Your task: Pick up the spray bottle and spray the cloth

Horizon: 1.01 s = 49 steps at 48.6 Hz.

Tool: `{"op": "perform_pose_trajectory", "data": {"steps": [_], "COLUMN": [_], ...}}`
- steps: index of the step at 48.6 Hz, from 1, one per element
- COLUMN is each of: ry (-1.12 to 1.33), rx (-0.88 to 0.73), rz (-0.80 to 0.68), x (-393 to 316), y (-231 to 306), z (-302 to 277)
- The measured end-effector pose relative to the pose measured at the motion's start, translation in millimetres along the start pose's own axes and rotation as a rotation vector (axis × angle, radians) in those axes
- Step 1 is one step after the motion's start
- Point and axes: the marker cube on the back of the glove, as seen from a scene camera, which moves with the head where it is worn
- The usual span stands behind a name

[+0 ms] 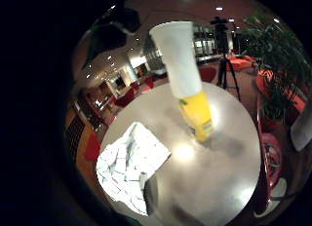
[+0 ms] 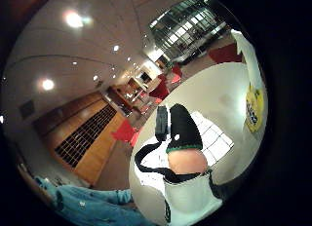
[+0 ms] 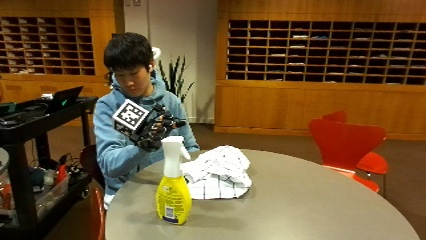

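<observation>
Outside view: hands (image 3: 154, 131) relaxed, holding nothing, above spray bottle (image 3: 173, 186) beside cloth (image 3: 218, 172).

No text can be read. The bottle (image 3: 173, 192) on the bench (image 3: 313, 210), just below the grip (image 3: 154, 131), carries a label (image 3: 170, 212) with blue print on its yellow body, too small and blurred to make out in any view.
</observation>
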Motion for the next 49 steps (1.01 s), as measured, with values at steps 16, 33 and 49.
{"op": "perform_pose_trajectory", "data": {"steps": [16, 33, 49], "ry": [-0.033, -0.141, -0.277], "rx": [0.073, 0.261, 0.162], "rz": [0.055, 0.245, 0.479], "x": [41, 97, 140], "y": [-3, -4, -31], "z": [-11, -16, 32]}}
